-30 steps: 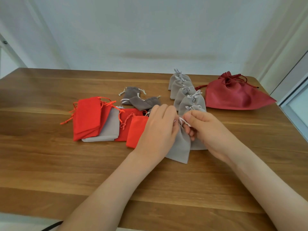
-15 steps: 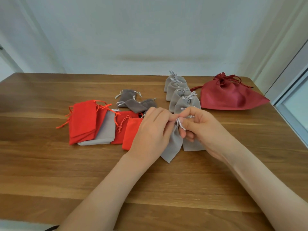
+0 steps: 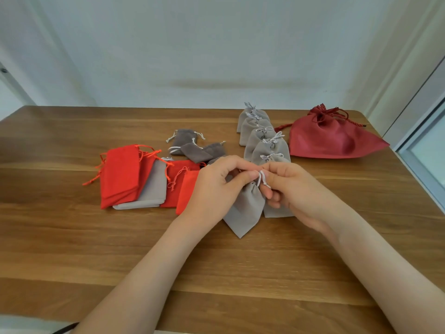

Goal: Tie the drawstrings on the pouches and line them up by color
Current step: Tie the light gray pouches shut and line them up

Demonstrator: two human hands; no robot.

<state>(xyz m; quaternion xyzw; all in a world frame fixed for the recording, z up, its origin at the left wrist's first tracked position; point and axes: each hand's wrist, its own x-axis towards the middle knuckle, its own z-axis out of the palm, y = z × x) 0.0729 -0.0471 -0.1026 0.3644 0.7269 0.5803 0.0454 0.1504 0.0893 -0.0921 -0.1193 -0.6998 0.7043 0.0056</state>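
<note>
Pouch in my hands: light grey pouch (image 3: 244,208), bottom corner toward me, neck away.
Grip: my left hand (image 3: 216,186) and right hand (image 3: 292,189) pinch its white drawstring (image 3: 262,178).
Behind: row of tied grey pouches (image 3: 262,136) running away from me.

Wall: we see a plain pale wall (image 3: 216,44) behind the far edge of the tabletop, with a faint dark horizontal smudge (image 3: 240,83) low on it.
Table: we face a wooden tabletop (image 3: 240,273) in warm brown planks, grain running left to right; its far right corner is rounded.
Window: we catch a pale-framed window or glass door (image 3: 428,150) past the right edge of the tabletop.
Left side: we make out a pale frame (image 3: 12,88) beyond the far left corner.
Light: we find it soft and even.
</note>
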